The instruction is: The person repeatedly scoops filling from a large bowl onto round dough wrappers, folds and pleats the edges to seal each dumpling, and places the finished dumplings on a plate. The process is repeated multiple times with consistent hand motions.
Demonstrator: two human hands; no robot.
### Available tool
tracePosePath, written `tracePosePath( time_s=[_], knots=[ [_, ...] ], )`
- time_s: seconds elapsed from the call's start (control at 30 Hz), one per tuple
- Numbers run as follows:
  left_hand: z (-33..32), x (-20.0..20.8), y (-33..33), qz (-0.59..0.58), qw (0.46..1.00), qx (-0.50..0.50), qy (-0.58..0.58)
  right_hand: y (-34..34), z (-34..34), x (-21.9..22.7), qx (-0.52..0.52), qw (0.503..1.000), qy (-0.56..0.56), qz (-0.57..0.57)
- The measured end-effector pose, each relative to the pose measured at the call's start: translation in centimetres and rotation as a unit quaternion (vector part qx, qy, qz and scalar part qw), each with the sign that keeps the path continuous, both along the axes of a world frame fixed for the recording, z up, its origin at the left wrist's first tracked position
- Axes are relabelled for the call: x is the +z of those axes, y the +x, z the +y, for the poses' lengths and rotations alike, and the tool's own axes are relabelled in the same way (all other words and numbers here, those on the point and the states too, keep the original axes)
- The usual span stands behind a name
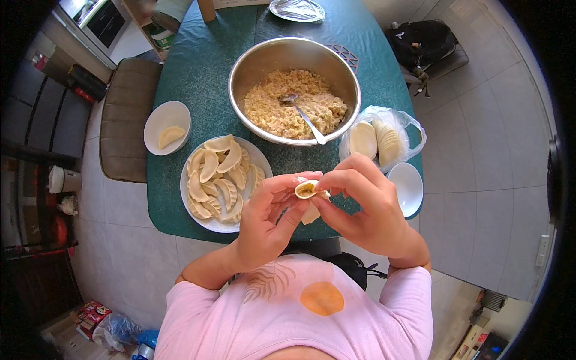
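Between my two hands is a half-folded dumpling (306, 190), its filling showing through an open end. My left hand (270, 207) grips it from the left side, thumb and fingers closed on it. My right hand (363, 201) pinches the wrapper's edge on the other side. To the left of my hands a white plate (260, 157) holds several folded dumplings (219, 174). Beyond my hands stands a large steel bowl (240, 90) of minced filling (282, 90), with a metal spoon (309, 123) lying in it, its handle on the rim.
At the right, round wrappers (387, 144) sit in a clear plastic bag (414, 141), with a white bowl (407, 186) nearer me. Another white bowl (159, 117) at the left holds one dumpling. A lattice trivet (347, 58) and a covered plate (297, 10) lie farther back on the green tablecloth (204, 72).
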State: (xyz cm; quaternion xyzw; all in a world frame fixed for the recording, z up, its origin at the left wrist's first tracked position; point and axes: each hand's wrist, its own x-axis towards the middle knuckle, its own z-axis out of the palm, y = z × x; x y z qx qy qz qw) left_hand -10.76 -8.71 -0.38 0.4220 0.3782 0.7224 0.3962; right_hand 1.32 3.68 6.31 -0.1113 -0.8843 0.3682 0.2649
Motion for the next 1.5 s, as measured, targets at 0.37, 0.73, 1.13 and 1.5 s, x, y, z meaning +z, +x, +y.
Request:
tracePosePath(
  time_s=[0.37, 0.73, 1.13, 1.5],
  knots=[
    [0.14, -0.27, 0.07, 0.015, 1.0, 0.013, 0.018, 0.08, 0.06, -0.18, -0.011, 1.0, 0.001, 0.018],
    [0.01, -0.11, -0.03, 0.016, 1.0, 0.006, 0.003, -0.02, 0.37, -0.46, 0.007, 0.995, 0.091, 0.043],
    [0.21, -0.14, 0.39, 0.001, 1.0, 0.026, 0.011, -0.02, 0.29, -0.66, -0.001, 0.999, 0.043, 0.032],
    [0.68, -0.46, 0.74, 0.08, 0.994, 0.071, 0.032, -0.2, 0.27, 0.25, -0.003, 1.0, 0.0, 0.001]
  ],
)
